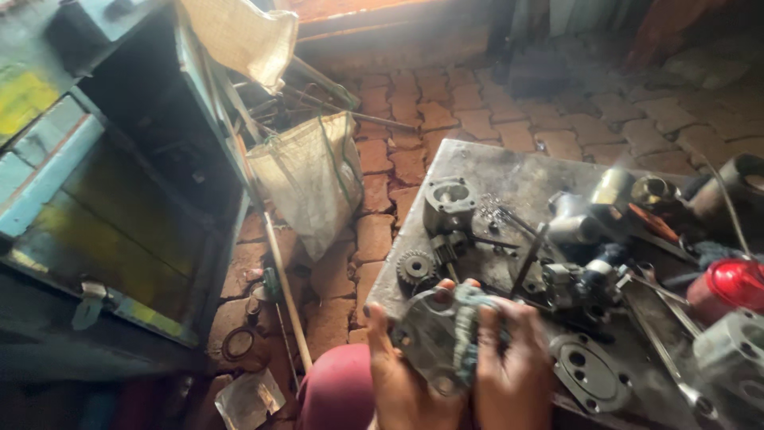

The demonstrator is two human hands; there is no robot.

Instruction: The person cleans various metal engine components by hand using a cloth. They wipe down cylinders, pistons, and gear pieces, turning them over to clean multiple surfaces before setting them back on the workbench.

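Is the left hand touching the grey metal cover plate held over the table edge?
Touching. The head view shows the left hand gripping the grey cover plate, thumb lying across its face.

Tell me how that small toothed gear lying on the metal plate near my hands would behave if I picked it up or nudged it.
The gear looks like solid metal, so probably stiff and heavy for its size. It lies flat on the plate, so a nudge should slide it rather than roll it. The plate looks grimy, so it may be slippery.

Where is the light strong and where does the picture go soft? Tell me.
Head view: daylight glares at the top on the brick floor and sack; the cabinet interior lies in deep shadow; both hands, left hand and right hand, and the metal part look soft, slightly blurred.
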